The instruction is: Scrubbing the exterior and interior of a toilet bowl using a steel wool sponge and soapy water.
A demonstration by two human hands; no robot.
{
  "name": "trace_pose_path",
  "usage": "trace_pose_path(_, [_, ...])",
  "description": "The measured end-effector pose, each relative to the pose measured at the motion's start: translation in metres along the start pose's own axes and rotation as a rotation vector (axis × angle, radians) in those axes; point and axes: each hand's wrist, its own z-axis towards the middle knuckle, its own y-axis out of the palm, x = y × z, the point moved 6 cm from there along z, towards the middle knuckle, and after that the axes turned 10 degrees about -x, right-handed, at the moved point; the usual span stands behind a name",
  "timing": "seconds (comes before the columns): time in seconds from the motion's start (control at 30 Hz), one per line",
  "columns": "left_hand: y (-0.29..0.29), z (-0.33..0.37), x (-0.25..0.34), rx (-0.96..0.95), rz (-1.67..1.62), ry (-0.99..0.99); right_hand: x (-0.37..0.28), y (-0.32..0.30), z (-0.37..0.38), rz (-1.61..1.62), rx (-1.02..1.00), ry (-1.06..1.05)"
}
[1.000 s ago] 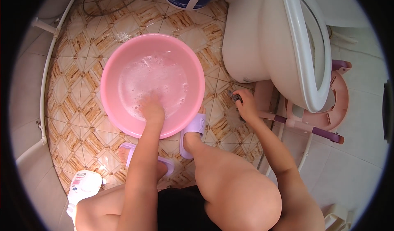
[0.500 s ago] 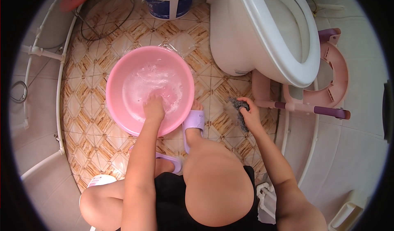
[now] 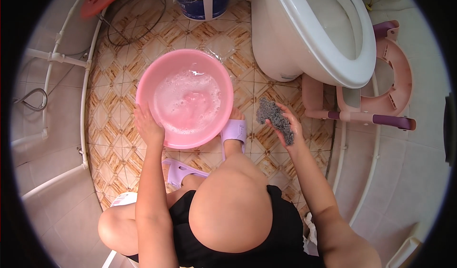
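A round pink basin (image 3: 223, 120) stands on the floor in front of me, with foamy water (image 3: 188, 101) in it. At its near left rim, my left hand (image 3: 150, 127) lies against the outside, fingers stretched along the wall. My right hand (image 3: 293, 126) is off to the right of the basin, above the floor. It holds a grey, curly steel wool scrubber (image 3: 276, 118) between thumb and fingers, across the palm.
A white toilet (image 3: 304, 44) stands at the far right, with a pink plastic ring-shaped seat with purple grips (image 3: 402, 77) beside it. Behind the basin is a blue-and-white bucket (image 3: 202, 6). White pipes (image 3: 85, 101) run along the left wall. My purple slippers (image 3: 233, 130) are close to the basin.
My left hand has come out of the water and moved to the basin's left rim. My right hand has turned, showing more of the steel wool scrubber.
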Motion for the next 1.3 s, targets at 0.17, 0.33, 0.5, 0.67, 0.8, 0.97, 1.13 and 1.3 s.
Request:
trace_pose_path(0.17, [0.003,-0.003,-0.031,-0.053,-0.328,-0.139,0.013,0.042,0.026,0.231,-0.14,0.044])
trace_pose_path(0.33, [0.041,-0.004,-0.058,-0.024,-0.58,-0.312,0.04,0.108,0.078,-0.004,-0.371,0.136])
trace_pose_path(0.5, [0.04,-0.008,-0.049,-0.026,-0.612,-0.407,0.096,0.171,0.142,-1.094,-0.527,-0.117])
trace_pose_path(0.67, [0.04,-0.008,-0.041,-0.009,-0.609,-0.413,0.162,0.171,0.152,-2.288,-0.393,-0.7])
trace_pose_path(0.8, [0.036,-0.009,-0.043,-0.008,-0.542,-0.452,0.194,0.183,0.139,-2.192,-0.805,-0.723])
trace_pose_path(0.97, [0.036,-0.007,-0.034,-0.022,-0.58,-0.466,0.163,0.165,0.143,-2.082,-0.785,-0.264])
trace_pose_path(1.13, [0.045,-0.01,-0.051,0.004,-0.527,-0.461,0.049,0.197,0.093,-1.748,-0.539,-0.733])
trace_pose_path(1.3, [0.038,-0.009,-0.046,0.008,-0.501,-0.475,-0.065,0.132,0.09,-2.259,-0.043,-0.993])
